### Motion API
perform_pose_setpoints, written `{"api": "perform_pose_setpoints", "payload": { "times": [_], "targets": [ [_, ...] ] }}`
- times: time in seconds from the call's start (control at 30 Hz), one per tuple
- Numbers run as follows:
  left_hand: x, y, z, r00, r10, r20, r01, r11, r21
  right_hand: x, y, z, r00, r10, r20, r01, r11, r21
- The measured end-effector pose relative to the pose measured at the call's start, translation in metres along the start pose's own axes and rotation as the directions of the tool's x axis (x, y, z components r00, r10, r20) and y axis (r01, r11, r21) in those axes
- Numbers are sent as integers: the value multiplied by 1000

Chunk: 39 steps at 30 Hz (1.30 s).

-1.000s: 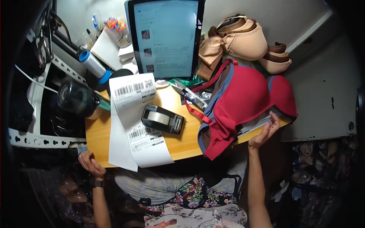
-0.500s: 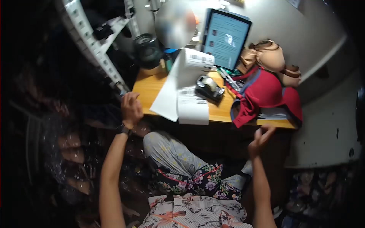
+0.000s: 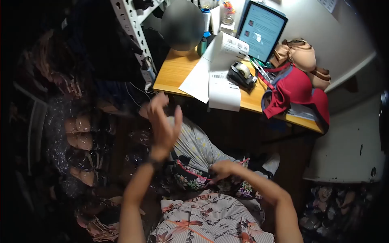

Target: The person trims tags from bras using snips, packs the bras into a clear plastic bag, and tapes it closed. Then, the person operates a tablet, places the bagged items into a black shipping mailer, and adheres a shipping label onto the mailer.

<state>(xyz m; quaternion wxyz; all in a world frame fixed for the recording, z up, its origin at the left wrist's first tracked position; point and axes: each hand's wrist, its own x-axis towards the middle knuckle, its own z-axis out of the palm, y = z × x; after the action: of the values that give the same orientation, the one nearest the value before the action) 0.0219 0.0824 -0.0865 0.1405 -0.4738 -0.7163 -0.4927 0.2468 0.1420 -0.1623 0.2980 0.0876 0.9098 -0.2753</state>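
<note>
A black floral bra [image 3: 190, 176] with pink trim lies across the lap. My right hand [image 3: 223, 169] has come down on its middle, fingers curled onto the fabric and partly hidden. My left hand [image 3: 164, 125] is raised over the knee in grey patterned trousers [image 3: 194, 137], somewhat blurred, with fingers and thumb apart and nothing in it. A red bra [image 3: 293, 89] rests on the right end of the wooden table [image 3: 174, 75], away from both hands.
On the table are a tape dispenser [image 3: 242, 75], printed label sheets [image 3: 224, 91], a tablet [image 3: 261, 32] and beige bras [image 3: 302, 56]. A metal shelf post [image 3: 135, 36] stands at the left. Plastic-wrapped bras [image 3: 79, 133] lie low at the left.
My right hand has moved left and down from the air onto the floral bra. My left hand has left the table's edge and come over the knee. The view has shifted.
</note>
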Motion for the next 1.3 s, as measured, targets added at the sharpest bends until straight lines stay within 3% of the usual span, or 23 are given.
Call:
{"api": "perform_pose_setpoints", "payload": {
  "times": [0.03,0.07,0.1,0.13,0.17,0.2,0.23,0.3,0.33,0.4,0.47,0.53,0.63,0.73,0.77,0.83,0.87,0.93,0.97,1.03,1.2,1.27,1.3],
  "targets": [
    [-30,26,-18,995,67,70,-64,997,-39,-6,15,-15,964,-138,228,89,973,213],
    [-77,51,-26,992,-5,124,32,976,-214,-14,29,-30,862,-314,399,125,893,433],
    [-118,84,-34,919,-201,338,333,857,-395,-25,37,-44,814,-384,437,134,855,501],
    [-172,92,-34,907,-32,419,164,945,-284,-39,42,-60,758,-453,468,138,814,565],
    [-196,94,-24,927,238,290,-204,969,-142,-57,40,-81,752,-452,479,141,821,553],
    [-218,95,-14,838,506,204,-526,849,55,-76,35,-103,743,-453,493,147,829,539],
    [-216,105,-7,838,508,199,-527,848,59,-92,30,-122,744,-459,486,203,848,490],
    [-198,123,11,955,283,92,-277,958,-68,-124,16,-154,760,-479,438,263,844,467],
    [-196,129,19,953,290,89,-285,956,-65,-139,6,-167,779,-489,394,268,826,495],
    [-191,132,51,981,60,182,35,878,-477,-160,-23,-204,818,-429,385,267,874,406],
    [-192,130,82,920,-93,381,366,556,-747,-171,-43,-226,860,-362,360,249,913,323],
    [-201,128,98,768,-126,628,639,81,-765,-176,-53,-237,868,-461,186,343,826,448],
    [-212,100,83,778,-293,556,604,100,-791,-204,-78,-257,965,-211,156,167,952,255],
    [-188,48,89,850,-446,282,527,720,-451,-224,-66,-237,990,-42,134,12,976,216],
    [-172,54,88,850,-439,291,527,714,-461,-228,-53,-223,991,-22,135,-15,965,263],
    [-133,77,67,743,-649,163,460,318,-829,-231,-18,-186,996,-4,93,-29,934,355],
    [-124,86,51,742,-649,168,461,312,-831,-228,1,-159,998,-5,59,-19,916,401],
    [-118,97,29,374,-436,818,819,-259,-512,-218,19,-123,996,-7,87,-27,925,380],
    [-123,99,32,374,-438,818,819,-258,-512,-209,35,-95,990,-139,18,106,829,549],
    [-138,106,39,194,-112,975,627,-750,-211,-186,62,-42,962,-258,-90,244,661,710],
    [-192,77,69,1,-62,998,555,-830,-52,-123,105,82,979,-82,-187,198,609,768],
    [-192,81,53,332,-136,933,901,-247,-356,-112,110,102,959,282,-35,-205,772,601],
    [-193,80,47,486,-76,871,872,111,-477,-108,111,109,887,462,3,-407,778,479]
  ]
}}
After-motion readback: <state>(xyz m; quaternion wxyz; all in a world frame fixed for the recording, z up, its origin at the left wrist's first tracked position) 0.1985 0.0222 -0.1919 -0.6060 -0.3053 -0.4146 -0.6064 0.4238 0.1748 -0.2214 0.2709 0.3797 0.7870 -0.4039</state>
